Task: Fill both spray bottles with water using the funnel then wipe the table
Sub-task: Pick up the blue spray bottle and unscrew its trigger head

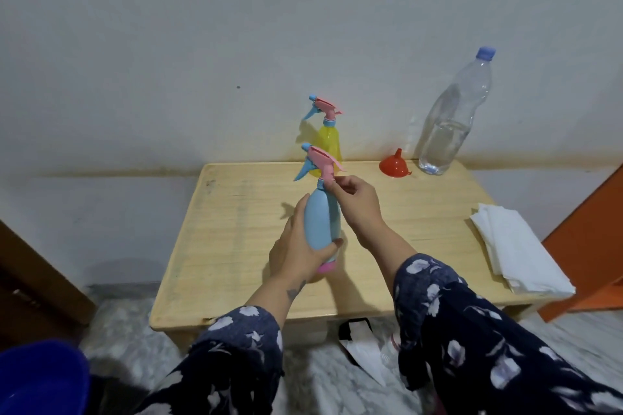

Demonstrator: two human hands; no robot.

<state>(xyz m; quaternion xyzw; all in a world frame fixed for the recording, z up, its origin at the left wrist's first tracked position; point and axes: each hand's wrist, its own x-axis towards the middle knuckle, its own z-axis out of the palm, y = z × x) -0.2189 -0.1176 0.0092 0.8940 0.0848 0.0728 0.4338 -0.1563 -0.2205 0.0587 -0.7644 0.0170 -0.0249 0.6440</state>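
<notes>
At the centre of the head view, the left hand (300, 246) wrapped the pale blue plastic spray bottle (322, 222) above the light wooden table (236, 246), while the right hand (354, 199) pinched its pink trigger cap's collar (328, 178). Filling looked barely begun: the yellow spray bottle (329, 141) stood capped at the back edge, the red funnel (392, 163) and clear water bottle (451, 121) sat upper right, and the folded white cloth (519, 249) lay unused at right.

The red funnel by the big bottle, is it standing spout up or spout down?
Spout up. The funnel rests on its wide mouth on the table, narrow spout pointing upward, not yet in either spray bottle.
</notes>
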